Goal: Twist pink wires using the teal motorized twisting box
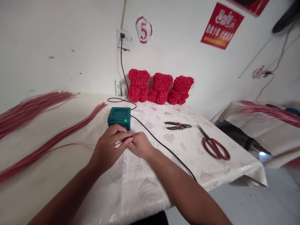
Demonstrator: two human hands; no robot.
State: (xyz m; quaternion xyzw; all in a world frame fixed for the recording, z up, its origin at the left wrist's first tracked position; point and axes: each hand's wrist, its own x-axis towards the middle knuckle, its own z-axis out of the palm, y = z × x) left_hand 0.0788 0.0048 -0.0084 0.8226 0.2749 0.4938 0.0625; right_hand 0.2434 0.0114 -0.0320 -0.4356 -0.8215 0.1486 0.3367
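Observation:
My left hand (pixel 109 147) and my right hand (pixel 140 145) meet over the white patterned tablecloth (pixel 150 193), their fingertips pinched together on a thin pale strand (pixel 119 143). Much of the strand is hidden by my fingers. Just beyond my left hand sits a teal box (pixel 119 117) with a lit green button, and a black cable (pixel 161 142) runs from it past my right hand. Long bundles of thin red strands (pixel 44 150) lie to the left of my left hand.
Black-and-orange pliers (pixel 177 125) and red-handled scissors (pixel 213 147) lie to the right. Three red rose-covered bears (pixel 160 88) stand against the wall. The table's right edge drops to the floor; a second draped table (pixel 255 131) holds more red strands.

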